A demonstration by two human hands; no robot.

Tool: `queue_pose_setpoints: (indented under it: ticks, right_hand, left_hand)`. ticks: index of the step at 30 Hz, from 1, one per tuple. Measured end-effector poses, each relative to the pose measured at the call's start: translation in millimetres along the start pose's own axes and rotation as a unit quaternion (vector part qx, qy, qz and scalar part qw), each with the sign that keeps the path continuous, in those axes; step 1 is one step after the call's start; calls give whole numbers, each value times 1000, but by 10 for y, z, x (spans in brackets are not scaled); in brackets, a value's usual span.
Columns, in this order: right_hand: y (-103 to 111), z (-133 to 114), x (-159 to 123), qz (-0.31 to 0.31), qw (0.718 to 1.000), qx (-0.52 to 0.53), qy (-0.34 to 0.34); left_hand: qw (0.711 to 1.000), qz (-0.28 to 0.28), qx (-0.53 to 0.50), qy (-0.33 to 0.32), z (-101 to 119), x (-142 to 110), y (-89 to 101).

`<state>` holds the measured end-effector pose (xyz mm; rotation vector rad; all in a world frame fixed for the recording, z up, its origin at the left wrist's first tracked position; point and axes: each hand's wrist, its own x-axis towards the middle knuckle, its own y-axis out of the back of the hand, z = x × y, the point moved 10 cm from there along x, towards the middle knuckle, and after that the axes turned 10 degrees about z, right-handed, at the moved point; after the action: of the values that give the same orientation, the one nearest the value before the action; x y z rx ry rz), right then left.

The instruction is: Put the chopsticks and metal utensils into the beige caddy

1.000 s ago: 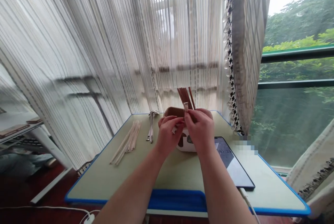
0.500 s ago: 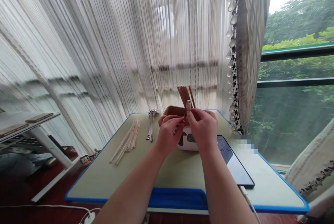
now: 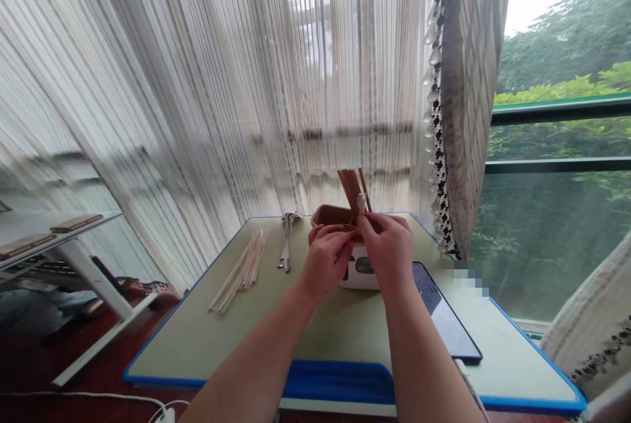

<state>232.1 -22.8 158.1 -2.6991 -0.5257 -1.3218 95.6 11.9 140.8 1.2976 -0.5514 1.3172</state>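
Both my hands meet over the front rim of a white box (image 3: 362,280) with a tan inside and dark markings on its front. Between my right hand's (image 3: 389,245) thumb and fingers is a small clear, shiny piece (image 3: 362,203), its kind hard to tell. My left hand (image 3: 328,255) is closed, its fingertips pinched together beside the right ones; what they hold is hidden. Brown chopsticks (image 3: 350,188) stand in the box behind my fingers, fanned out at the top. Part of the box lies hidden behind my hands.
Pale wooden chopsticks (image 3: 241,272) lie in a loose pile on the table's (image 3: 172,331) left. Beside them is a bunch of metal cutlery (image 3: 286,242). A tablet (image 3: 451,318) with a white cable (image 3: 470,383) lies on the right. Striped curtains (image 3: 221,81) hang behind.
My view has shifted slightly, so the table sits a little lower. Both hands stay at the box, and the clear piece in my right hand now leans a little more to the right.
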Motion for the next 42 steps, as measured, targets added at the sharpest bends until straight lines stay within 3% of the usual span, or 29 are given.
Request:
queue_pose_setpoints:
  ticks: [10,18,24,34,38,42]
  right_hand:
    - [-54,83,37,-1,999,43,13]
    - [-81,120,32,-4,998,66,-2]
    - [-65,189,31,8,994,102,-40]
    - [-35,110,17,29,996,87,-1]
    - [59,40,36,69,995,74,26]
    - [292,-131,-24,145,983,79,79]
  left_hand:
    - [999,0,45,-24,46,-21,-55]
    - [993,29,68,-87,141,-73,3]
    - [990,114,76,-45,-22,-71,184]
    - [991,112,53,-41,5,-64,258]
    - [987,144,51,-40,-11,-72,358]
    - [976,201,73,-38,-72,-68,606]
